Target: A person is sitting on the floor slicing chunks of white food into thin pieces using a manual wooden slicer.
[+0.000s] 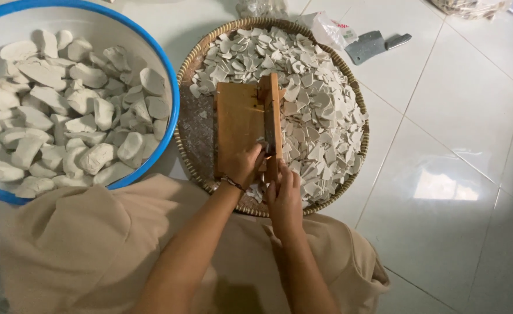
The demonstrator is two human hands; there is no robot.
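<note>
The wooden slicing board (240,125) lies across a round woven tray (193,61) heaped with thin white slices (317,110). Left hand (243,166) curls at the board's near end — what it grips, I cannot tell. Right hand (284,197), just beside it, closes around the blade's near end. Left of the tray sits a blue-rimmed basin (172,93) of pale whole chunks (64,110); beyond the tray, a cleaver (373,45) on the tiles.

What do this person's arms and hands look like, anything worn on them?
Both forearms are bare, with no sleeves reaching them and no gloves. The left hand has a thin dark bracelet at the wrist. The right hand shows no ring, watch or band. The loose clothing beneath is beige.
</note>
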